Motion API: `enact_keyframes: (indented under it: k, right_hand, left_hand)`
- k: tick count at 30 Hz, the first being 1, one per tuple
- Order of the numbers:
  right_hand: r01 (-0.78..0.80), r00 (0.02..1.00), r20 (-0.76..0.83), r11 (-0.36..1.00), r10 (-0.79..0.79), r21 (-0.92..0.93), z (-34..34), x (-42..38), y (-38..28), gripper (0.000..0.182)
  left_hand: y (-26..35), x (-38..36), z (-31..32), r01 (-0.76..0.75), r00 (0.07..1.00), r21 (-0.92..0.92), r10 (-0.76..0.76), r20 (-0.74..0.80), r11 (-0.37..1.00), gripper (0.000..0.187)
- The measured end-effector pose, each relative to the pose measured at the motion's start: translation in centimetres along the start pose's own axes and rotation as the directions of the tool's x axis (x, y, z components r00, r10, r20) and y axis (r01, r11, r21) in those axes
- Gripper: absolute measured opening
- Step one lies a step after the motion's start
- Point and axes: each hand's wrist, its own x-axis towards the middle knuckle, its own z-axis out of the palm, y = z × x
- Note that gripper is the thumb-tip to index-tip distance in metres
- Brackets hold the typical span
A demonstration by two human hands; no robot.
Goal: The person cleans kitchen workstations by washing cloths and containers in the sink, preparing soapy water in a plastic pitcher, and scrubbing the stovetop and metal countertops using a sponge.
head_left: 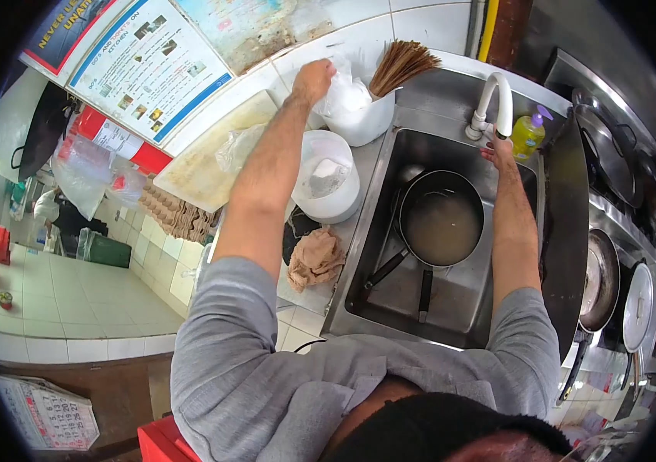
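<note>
My left hand [314, 78] reaches far across the counter and pinches the top of a clear plastic bag [346, 96] that sits in a white container [363, 127] beside a bundle of brown broom sticks [403, 63]. My right hand [500, 151] is stretched over the steel sink [378, 308], just below the spout of the white faucet [495, 98], with its fingers loose and nothing in it. In the sink lies a dark pan [443, 219] holding murky water.
A white tub with powder [326, 183] and a crumpled brown cloth [315, 258] sit left of the sink. A green soap bottle [529, 135] stands by the faucet. A cutting board [209, 158] and egg trays [178, 215] lie further left. Pots and a lid [637, 308] line the right.
</note>
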Motion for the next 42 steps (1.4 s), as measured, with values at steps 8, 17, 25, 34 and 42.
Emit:
enact_keyframes:
  k: [8,17,25,34,42]
  right_hand:
    - [0.018,0.977,0.204,0.983,-0.056,0.180,-2.4,6.6,2.1,0.031]
    - [0.395,0.918,0.051,0.918,-0.394,-0.024,-1.8,8.0,4.2,0.055]
    - [-0.013,0.991,-0.104,0.843,0.081,0.538,1.6,-4.3,2.3,0.014]
    - [-0.131,0.965,0.254,0.951,0.059,0.279,-0.3,-13.7,-0.6,0.018]
    - [-0.161,0.979,0.168,0.937,0.113,0.310,0.9,-14.6,1.9,0.011]
  left_hand:
    - [6.7,-24.7,-3.4,0.042,0.953,0.347,-0.142,0.269,0.937,0.054]
    - [5.6,-26.0,-0.6,-0.203,0.968,0.221,0.162,0.191,0.954,0.021]
    - [12.4,-20.8,-0.9,-0.481,0.855,0.166,0.420,0.303,0.861,0.019]
    - [19.3,-19.1,12.2,-0.523,0.755,-0.127,0.528,0.389,0.843,0.025]
    - [20.7,-21.3,23.7,-0.504,0.799,-0.087,0.502,0.331,0.859,0.019]
